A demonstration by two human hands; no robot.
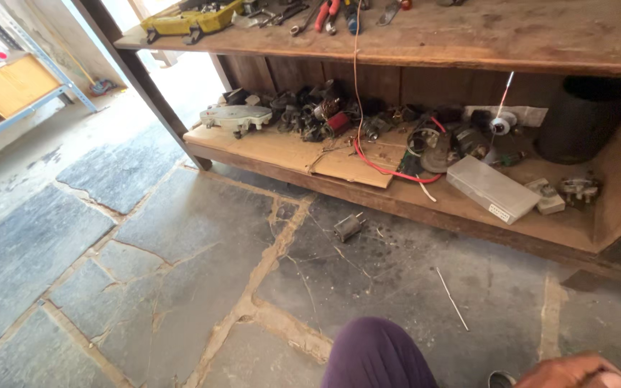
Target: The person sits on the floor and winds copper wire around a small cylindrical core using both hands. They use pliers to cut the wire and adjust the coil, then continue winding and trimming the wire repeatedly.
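Observation:
Only the back of my right hand (573, 371) shows, at the bottom right edge of the head view, low over the stone floor (181, 273). Its fingers are cut off by the frame, so its grip is unclear. A small round dark object (501, 379) lies just left of it, partly out of frame. My knee in purple cloth (376, 356) is beside the hand. My left hand is out of view. A small grey electrical part (348, 226) with prongs lies on the floor ahead, and a thin white stick (453, 298) lies nearer.
A wooden workbench (512, 36) carries a yellow tool (192, 20), red-handled pliers (327, 14) and wrenches. Its lower shelf (425, 205) holds cardboard, motor parts (318, 115), a red wire (389, 171), a grey metal box (492, 188) and a black bucket (583, 118). A blue rack (16, 108) stands far left.

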